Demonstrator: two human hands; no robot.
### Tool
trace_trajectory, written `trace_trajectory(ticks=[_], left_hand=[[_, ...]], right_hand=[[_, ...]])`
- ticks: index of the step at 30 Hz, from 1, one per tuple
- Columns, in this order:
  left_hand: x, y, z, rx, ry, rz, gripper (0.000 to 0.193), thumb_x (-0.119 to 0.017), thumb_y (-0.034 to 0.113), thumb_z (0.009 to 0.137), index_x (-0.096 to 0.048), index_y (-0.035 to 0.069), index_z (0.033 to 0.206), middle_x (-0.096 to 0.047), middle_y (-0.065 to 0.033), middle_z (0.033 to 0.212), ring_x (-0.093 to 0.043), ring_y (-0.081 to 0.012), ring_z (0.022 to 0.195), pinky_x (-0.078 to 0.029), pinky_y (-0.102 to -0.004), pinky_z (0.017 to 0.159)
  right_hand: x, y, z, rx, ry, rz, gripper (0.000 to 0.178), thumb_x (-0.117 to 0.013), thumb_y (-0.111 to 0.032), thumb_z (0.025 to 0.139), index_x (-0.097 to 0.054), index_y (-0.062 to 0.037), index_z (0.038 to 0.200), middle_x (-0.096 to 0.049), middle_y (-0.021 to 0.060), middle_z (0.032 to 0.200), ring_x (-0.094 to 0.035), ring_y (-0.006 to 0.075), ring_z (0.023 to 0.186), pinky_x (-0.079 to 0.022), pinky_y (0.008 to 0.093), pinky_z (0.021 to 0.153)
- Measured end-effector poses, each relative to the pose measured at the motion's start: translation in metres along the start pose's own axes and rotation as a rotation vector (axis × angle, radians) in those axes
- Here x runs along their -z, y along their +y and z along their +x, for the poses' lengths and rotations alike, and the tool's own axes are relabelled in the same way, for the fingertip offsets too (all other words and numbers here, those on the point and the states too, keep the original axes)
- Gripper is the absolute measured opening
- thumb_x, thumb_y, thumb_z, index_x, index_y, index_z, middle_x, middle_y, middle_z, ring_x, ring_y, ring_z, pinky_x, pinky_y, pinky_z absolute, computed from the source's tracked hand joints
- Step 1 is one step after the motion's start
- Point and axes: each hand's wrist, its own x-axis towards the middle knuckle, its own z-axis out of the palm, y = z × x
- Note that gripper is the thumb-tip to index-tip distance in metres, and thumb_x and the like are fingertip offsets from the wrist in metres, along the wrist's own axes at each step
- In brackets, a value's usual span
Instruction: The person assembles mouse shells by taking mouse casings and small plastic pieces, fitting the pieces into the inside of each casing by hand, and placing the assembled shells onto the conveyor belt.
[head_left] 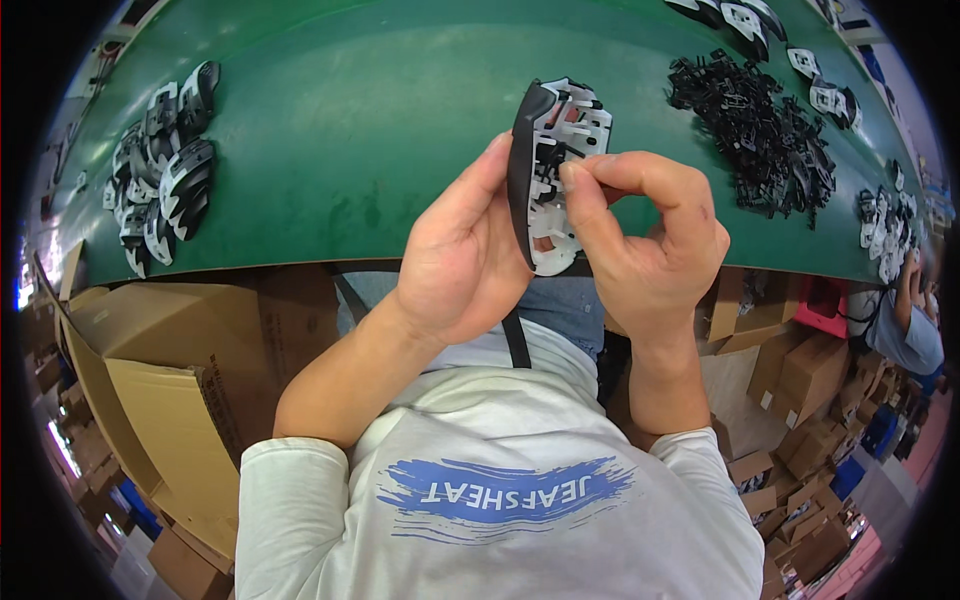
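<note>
The left hand [465, 265] is gripping the black-and-white plastic shell [553, 170] by its dark left edge, while the right hand [650, 240] is pinching a small part at its inner face, fingers [580, 185] closed tight. Both are hovering above the near edge of the green desk [350, 120]. Beyond them open desk is lying between the shell stack [165, 160] at left and the black clip pile [760, 130] at right.

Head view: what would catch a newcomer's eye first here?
The black-and-white shell held up at centre, left hand gripping its black edge, right hand with its fingers pinched on its inner ribs. Behind lies the green table, with a heap of small black clips at right and a stack of similar shells at left.
</note>
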Motion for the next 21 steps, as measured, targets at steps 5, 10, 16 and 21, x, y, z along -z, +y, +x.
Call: trace_trajectory(ticks=[5,10,16,21], left_hand=[[0.003,-0.002,0.001,-0.013,-0.006,0.011,0.055,-0.022,0.032,0.119,-0.039,0.004,0.163,-0.05,-0.0172,0.16,-0.052,-0.0317,0.146,-0.038,-0.0476,0.126],[0.007,-0.003,-0.004,-0.032,0.018,0.112,0.055,-0.022,0.032,0.119,-0.04,0.003,0.163,-0.051,-0.0159,0.161,-0.051,-0.0299,0.147,-0.038,-0.0466,0.126],[0.009,-0.011,-0.004,-0.069,-0.056,0.077,0.052,-0.032,0.033,0.119,-0.037,0.006,0.163,-0.055,-0.0076,0.152,-0.052,-0.0185,0.141,-0.039,-0.0384,0.122],[0.013,-0.02,0.001,-0.084,-0.123,0.186,0.053,-0.034,0.032,0.118,-0.036,0.002,0.163,-0.054,-0.0087,0.153,-0.05,-0.0192,0.143,-0.036,-0.0388,0.123]], right_hand=[[0.008,-0.011,0.011,-0.11,-0.074,-0.001,0.03,-0.085,0.005,0.078,-0.068,-0.0076,0.099,-0.074,0.0003,0.087,-0.069,0.0153,0.068,-0.052,0.0303,0.068],[0.009,-0.013,0.014,-0.024,-0.131,-0.051,0.029,-0.084,0.006,0.079,-0.068,-0.0083,0.098,-0.074,0.0001,0.088,-0.068,0.0166,0.068,-0.052,0.0309,0.069],[0.012,-0.016,0.009,0.079,-0.121,-0.127,0.03,-0.084,0.006,0.077,-0.069,-0.0079,0.099,-0.073,0.0008,0.086,-0.067,0.0185,0.067,-0.052,0.0318,0.069],[0.017,-0.017,0.006,-0.059,-0.166,-0.138,0.032,-0.084,0.006,0.077,-0.069,-0.0071,0.102,-0.073,0.0022,0.091,-0.068,0.0188,0.068,-0.052,0.032,0.069]])
